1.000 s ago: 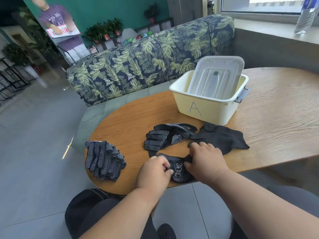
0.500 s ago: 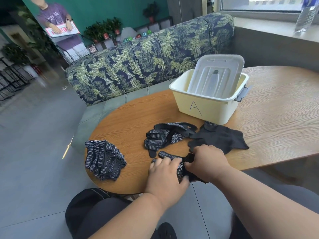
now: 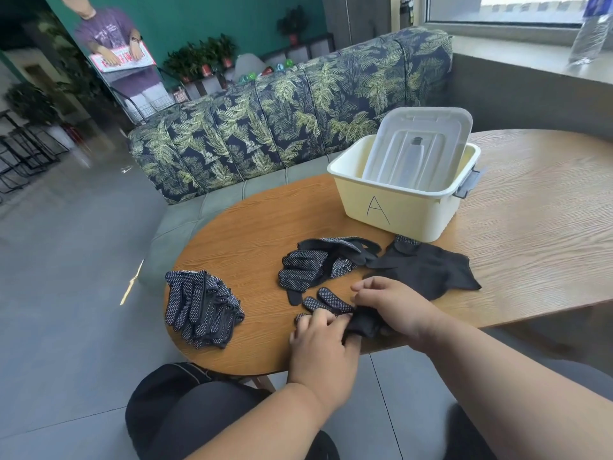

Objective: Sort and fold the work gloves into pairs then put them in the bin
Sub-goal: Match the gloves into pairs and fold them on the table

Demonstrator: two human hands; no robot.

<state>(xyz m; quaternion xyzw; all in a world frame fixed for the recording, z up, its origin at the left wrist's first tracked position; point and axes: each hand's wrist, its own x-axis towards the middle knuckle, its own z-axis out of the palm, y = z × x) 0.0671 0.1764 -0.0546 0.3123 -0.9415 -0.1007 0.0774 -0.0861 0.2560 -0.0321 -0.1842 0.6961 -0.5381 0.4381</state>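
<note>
Glove (image 3: 335, 302) (dotted) lies crosswise, fingers pointing left, between both hands (image 3: 360, 322).

Table (image 3: 530, 247): we see it filling the centre and right of the frame, its rounded end toward the left.
Bin (image 3: 408, 210): on the table, right of centre, with a lid (image 3: 418, 144) standing tilted inside it.
Flat glove (image 3: 428, 267): just in front of the bin.
Dotted gloves (image 3: 318, 263): left of the flat glove, touching it.
Glove stack (image 3: 202, 307): at the table's left end, apart from the rest.
Held glove (image 3: 335, 303): at the near table edge, between our left hand (image 3: 325, 346) and right hand (image 3: 394, 307).
Sofa (image 3: 282, 114): behind the table, across the upper middle.
Bottle (image 3: 590, 34): on the window ledge, upper right corner.
</note>
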